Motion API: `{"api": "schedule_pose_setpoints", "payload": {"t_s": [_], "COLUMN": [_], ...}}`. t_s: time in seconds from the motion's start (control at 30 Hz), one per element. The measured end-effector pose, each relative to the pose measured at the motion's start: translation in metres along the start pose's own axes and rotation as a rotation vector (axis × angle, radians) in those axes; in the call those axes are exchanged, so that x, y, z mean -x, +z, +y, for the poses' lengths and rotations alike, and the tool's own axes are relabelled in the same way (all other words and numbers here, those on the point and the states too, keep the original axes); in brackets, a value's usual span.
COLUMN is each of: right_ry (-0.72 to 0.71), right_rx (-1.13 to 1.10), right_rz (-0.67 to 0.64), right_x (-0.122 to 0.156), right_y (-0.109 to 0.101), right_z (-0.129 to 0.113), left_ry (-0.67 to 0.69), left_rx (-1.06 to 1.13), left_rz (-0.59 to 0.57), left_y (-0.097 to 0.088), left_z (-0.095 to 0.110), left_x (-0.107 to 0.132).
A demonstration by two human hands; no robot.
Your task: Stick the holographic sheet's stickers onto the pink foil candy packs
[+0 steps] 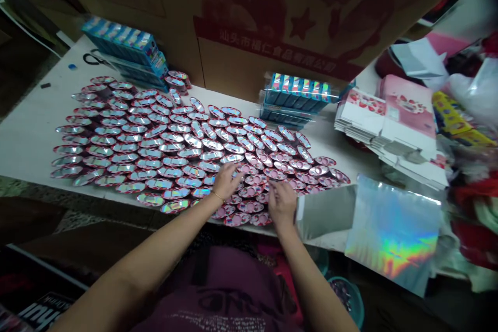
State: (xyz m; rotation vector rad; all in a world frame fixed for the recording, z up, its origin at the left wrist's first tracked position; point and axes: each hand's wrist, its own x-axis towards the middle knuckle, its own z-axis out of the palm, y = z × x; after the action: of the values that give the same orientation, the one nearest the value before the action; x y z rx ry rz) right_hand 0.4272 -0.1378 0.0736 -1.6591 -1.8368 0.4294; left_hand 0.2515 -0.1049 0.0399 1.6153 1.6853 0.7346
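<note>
Many small oval lids with shiny holographic centres and pink rims (155, 140) lie overlapping in rows across a white table (27, 135). My left hand (226, 179) rests palm down on the lids near the front edge, fingers stretched forward and slightly apart. My right hand (281, 202) is beside it, fingers curled down onto the pink-rimmed lids at the front right of the spread. Whether those fingers hold a lid is hidden. A thin bracelet circles my left wrist.
A silver holographic sheet (392, 228) hangs over the table's front right. Two stacks of blue packets (124, 46) (295, 96) stand at the back against large cardboard boxes (272, 15). Flat pink-and-white cartons (389, 124) are piled at right. Scissors (93, 58) lie back left.
</note>
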Motion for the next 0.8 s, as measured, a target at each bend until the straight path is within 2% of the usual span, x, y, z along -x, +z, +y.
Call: {"api": "schedule_pose_setpoints", "payload": {"t_s": [0.1,0.17,0.23,0.3,0.33,0.37,0.47,0.5,0.57,0.67,0.8], "right_ry": [-0.022,-0.061,-0.061,-0.033,-0.027,-0.045,-0.116,-0.114,-0.085,-0.098,-0.216], "right_rx": [-0.234,-0.301,-0.248,-0.104,-0.023,0.059,0.206,0.224,0.276,0.392,0.475], "right_rz": [-0.085,-0.139,-0.026,0.128,0.142,0.076,-0.264,-0.307,-0.237,-0.084,-0.041], "right_x": [-0.011,-0.022,-0.03,-0.032,-0.029,-0.024,0.0,0.01,0.028,0.049,0.048], "right_y": [-0.039,-0.056,-0.075,-0.099,-0.113,-0.126,-0.161,-0.168,-0.173,-0.16,-0.137], "right_z": [0.011,0.02,0.038,0.067,0.084,0.102,0.146,0.156,0.167,0.176,0.186], "left_ry": [0.039,0.005,-0.047,-0.098,-0.114,-0.118,-0.081,-0.051,0.023,0.168,0.327], "left_rx": [0.268,0.431,0.521,0.534,0.528,0.521,0.468,0.439,0.371,0.276,0.246], "left_rz": [-0.315,-0.453,-0.507,-0.509,-0.516,-0.536,-0.61,-0.622,-0.63,-0.641,-0.654], "left_y": [0.035,0.059,0.078,0.091,0.096,0.1,0.108,0.11,0.114,0.123,0.141], "left_z": [0.029,0.045,0.055,0.059,0.06,0.062,0.069,0.072,0.08,0.094,0.116], "left_x": [0.012,0.017,0.019,0.017,0.016,0.014,0.011,0.01,0.012,0.019,0.032]}}
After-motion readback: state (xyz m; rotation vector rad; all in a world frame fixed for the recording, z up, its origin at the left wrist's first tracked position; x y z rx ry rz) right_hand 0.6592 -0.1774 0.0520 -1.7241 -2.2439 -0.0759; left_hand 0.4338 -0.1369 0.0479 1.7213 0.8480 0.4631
